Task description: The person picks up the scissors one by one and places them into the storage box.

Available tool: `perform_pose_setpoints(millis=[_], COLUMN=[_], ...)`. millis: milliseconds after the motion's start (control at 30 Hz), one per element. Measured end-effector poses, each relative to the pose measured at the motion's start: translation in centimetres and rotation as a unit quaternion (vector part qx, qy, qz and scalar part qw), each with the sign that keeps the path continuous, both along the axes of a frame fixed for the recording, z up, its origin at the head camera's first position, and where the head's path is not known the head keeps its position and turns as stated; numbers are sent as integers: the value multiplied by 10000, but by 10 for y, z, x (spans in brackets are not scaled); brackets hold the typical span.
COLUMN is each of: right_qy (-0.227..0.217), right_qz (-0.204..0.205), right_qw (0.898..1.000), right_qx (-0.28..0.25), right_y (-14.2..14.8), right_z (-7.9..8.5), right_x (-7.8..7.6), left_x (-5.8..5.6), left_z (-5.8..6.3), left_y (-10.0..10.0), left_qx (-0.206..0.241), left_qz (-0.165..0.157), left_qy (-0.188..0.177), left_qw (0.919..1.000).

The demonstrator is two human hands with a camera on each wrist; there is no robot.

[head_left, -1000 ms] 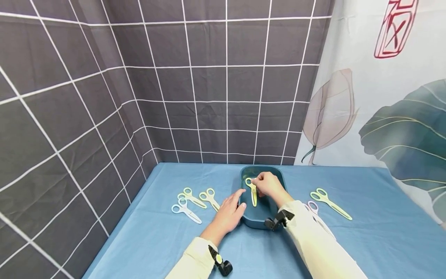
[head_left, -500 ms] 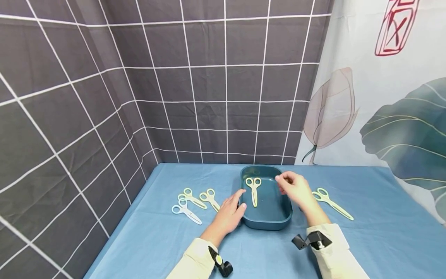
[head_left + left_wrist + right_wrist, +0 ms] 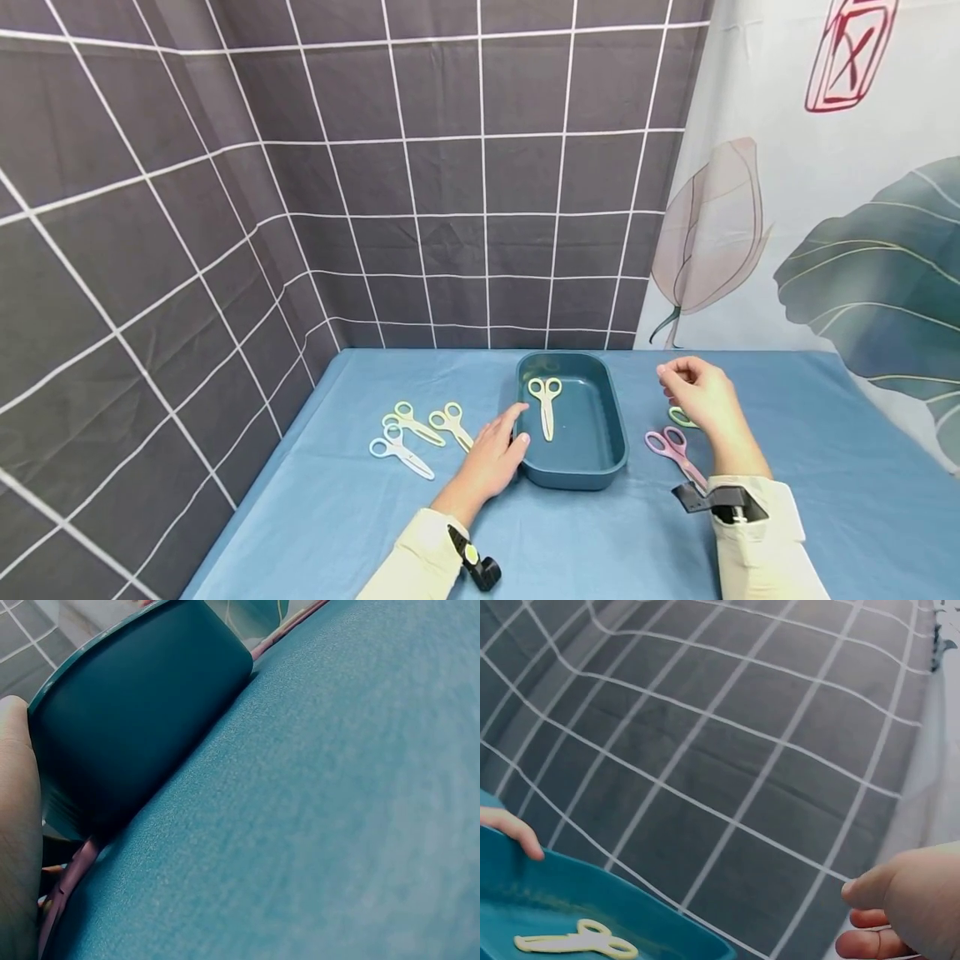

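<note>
A blue-green rectangular tub (image 3: 573,482) stands mid-table with one pair of pale yellow scissors (image 3: 547,408) lying inside. My left hand (image 3: 491,454) rests at its left wall, a finger over the rim and the thumb against the side, fingers fairly straight. Under that hand, the left wrist view shows a pink scissors part (image 3: 71,881), mostly hidden. My right hand (image 3: 705,398) is raised to the right of the tub with loosely bent fingers and nothing in them. Below it lie pink scissors (image 3: 675,450) and green scissors (image 3: 681,417), the latter mostly covered by the hand.
Left of the tub lie yellow scissors (image 3: 452,423), more yellow-green scissors (image 3: 417,427) and white-blue scissors (image 3: 402,454), close together. A blue cloth (image 3: 300,533) covers the table. A dark gridded curtain (image 3: 450,183) hangs behind it.
My right hand has let go of the yellow scissors in the tub and moved right, out over the green scissors. The pink scissors have come into sight. My left hand has stayed put.
</note>
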State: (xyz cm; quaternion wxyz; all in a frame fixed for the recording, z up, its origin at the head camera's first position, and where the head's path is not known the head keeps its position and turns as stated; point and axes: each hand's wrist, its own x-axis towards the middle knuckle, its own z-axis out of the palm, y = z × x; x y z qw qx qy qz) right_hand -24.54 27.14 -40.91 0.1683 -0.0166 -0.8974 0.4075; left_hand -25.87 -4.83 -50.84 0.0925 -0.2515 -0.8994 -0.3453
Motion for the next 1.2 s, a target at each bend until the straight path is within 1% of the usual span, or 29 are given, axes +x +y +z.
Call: perform_pose_setpoints(millis=[100, 300, 367, 467, 533, 600, 700, 767, 833, 967, 1067, 1200], right_qy=[-142, -397, -511, -819, -1117, -1447, -2005, -2257, -2394, -2386, -2528, -2790], right_qz=[-128, -459, -496, -473, -422, -337, -305, -289, -292, -320, -543, -962], right_qw=[9997, 9962, 9950, 9923, 9883, 9821, 9683, 9611, 9568, 9537, 9481, 9400], right_qx=[133, 620, 697, 799, 949, 1160, 1457, 1563, 1626, 1805, 1850, 1713], right_y=[11, 26, 30, 35, 39, 44, 51, 54, 55, 59, 59, 57], right_z=[-2, -7, -10, -16, -20, -23, -26, -29, -33, -39, -41, -43], right_x=[2, 4, 4, 4, 4, 3, 2, 0, -1, 0, 2, 1], left_x=[-1, 0, 0, 1, 1, 1, 1, 1, 1, 2, 1, -1], left_z=[0, 1, 1, 2, 2, 3, 3, 3, 3, 3, 2, 1], left_y=[0, -1, -1, -1, -1, -1, 0, 0, -1, -1, -1, 0], left_qx=[-57, -39, -51, -27, -18, 0, -20, 5, 17, 0, -11, -23], left_qz=[25, 20, 38, 47, 50, 46, 52, 49, 55, 75, 68, 55], left_qy=[-37, -108, -121, -171, -223, -275, -290, -255, -238, -257, -282, -281], left_qw=[10000, 9999, 9999, 9998, 9997, 9996, 9996, 9997, 9997, 9996, 9996, 9996])
